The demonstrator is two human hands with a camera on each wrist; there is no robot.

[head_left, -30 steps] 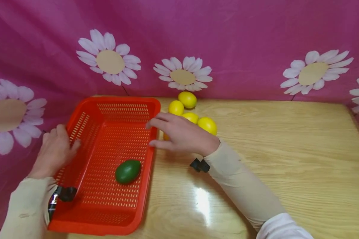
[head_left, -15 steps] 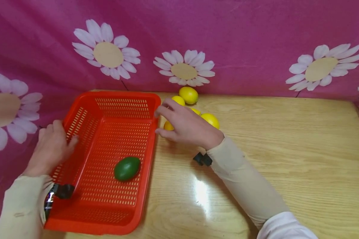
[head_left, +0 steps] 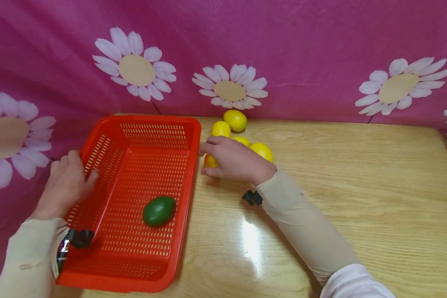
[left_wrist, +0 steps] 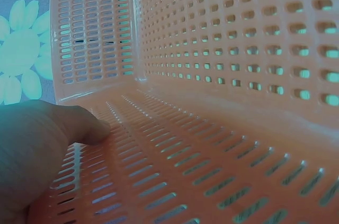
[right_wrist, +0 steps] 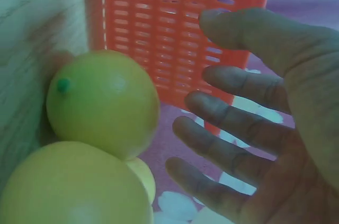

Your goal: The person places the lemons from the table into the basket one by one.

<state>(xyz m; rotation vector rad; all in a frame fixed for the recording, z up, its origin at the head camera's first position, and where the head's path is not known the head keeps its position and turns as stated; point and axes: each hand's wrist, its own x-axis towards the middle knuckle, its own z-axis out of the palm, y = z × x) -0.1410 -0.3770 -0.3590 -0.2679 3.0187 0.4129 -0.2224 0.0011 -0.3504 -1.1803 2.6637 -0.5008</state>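
Observation:
My left hand (head_left: 64, 184) grips the left rim of the red plastic basket (head_left: 188, 207), its thumb (left_wrist: 85, 124) on the inner side of the wall. A smooth dark green oval fruit (head_left: 159, 211) lies in the basket. Just right of the basket, my right hand (head_left: 235, 160) hovers with its fingers spread, holding nothing. Under its fingertips is an orange (head_left: 210, 161), which shows a green stem end in the right wrist view (right_wrist: 103, 105). Several lemons lie around that hand, among them one at the back (head_left: 235, 120) and one beside the wrist (head_left: 262, 152).
A wooden table (head_left: 342, 198) stretches to the right of the fruit. Behind it hangs a pink cloth (head_left: 301, 54) printed with white flowers, which also runs along the left side close to the basket.
My right hand has shifted slightly right, from over the basket's right rim to over the orange. The left hand keeps its hold on the basket, and the head view has tilted a little.

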